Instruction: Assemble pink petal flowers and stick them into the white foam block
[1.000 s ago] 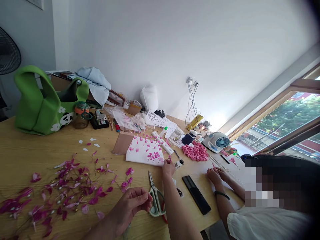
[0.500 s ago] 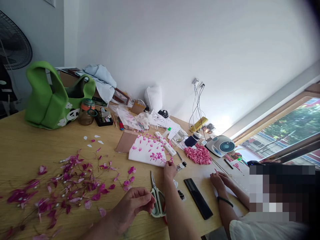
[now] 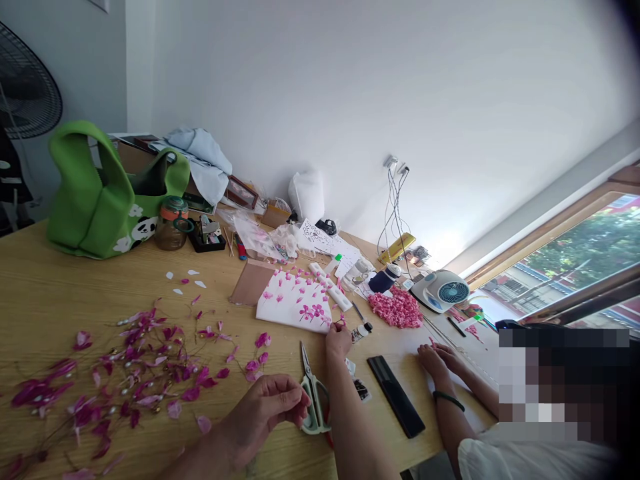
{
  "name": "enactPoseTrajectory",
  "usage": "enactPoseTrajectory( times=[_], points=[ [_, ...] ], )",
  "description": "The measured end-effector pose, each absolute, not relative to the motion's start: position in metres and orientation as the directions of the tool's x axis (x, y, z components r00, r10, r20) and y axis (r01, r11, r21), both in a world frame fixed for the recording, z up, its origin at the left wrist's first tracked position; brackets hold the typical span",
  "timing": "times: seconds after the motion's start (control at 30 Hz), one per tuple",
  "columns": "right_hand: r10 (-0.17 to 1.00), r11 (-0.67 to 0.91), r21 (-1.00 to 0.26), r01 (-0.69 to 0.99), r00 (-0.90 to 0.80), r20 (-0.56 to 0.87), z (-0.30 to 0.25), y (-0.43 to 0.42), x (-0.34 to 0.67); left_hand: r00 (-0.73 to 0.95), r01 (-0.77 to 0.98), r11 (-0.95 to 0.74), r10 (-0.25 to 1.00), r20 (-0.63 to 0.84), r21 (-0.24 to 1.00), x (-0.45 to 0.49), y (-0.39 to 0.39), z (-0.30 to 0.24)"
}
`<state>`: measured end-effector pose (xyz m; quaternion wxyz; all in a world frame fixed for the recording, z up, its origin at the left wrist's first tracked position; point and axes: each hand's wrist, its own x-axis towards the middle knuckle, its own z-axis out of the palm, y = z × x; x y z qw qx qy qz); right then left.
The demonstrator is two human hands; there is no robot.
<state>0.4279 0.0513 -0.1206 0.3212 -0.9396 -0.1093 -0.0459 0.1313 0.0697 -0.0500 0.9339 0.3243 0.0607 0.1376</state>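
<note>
My left hand (image 3: 267,410) hangs above the table with its fingers curled together, and nothing shows in them. It is close to green-handled scissors (image 3: 314,400), which lie partly hidden by my right forearm. My right hand (image 3: 339,343) rests at the corner of a white sheet painted with pink blossoms (image 3: 293,303). Its fingertips pinch a small pink flower sprig (image 3: 341,323). To the left lies a loose heap of magenta wired petals with pearl beads (image 3: 140,380).
A co-worker's hands (image 3: 437,360) work at the right, next to a black ruler-like case (image 3: 395,395). A pink crumpled paper pile (image 3: 395,308), small white bottle (image 3: 361,332), desk fan (image 3: 441,291), green panda bag (image 3: 85,200), jar (image 3: 173,225) and papers crowd the table's back.
The view has swung slightly right since the oldest frame. My hands have stayed nearly in place, and the co-worker's hands have shifted a little on the table.
</note>
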Motion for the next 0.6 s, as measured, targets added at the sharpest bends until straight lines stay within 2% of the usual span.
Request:
enactPoseTrajectory(
  times=[0.3,0.6],
  points=[
    [0.214,-0.814,-0.499,0.298,0.952,0.219,-0.1154,0.0534,0.4248,0.949,-0.218,0.747,0.312,-0.043,0.628,0.1342,0.0697,-0.0486],
    [0.205,-0.834,-0.458,0.309,0.943,0.263,-0.1162,0.0563,0.4214,0.953,-0.205,0.746,0.300,-0.045,0.634,0.1323,0.0683,-0.0486]
  ],
)
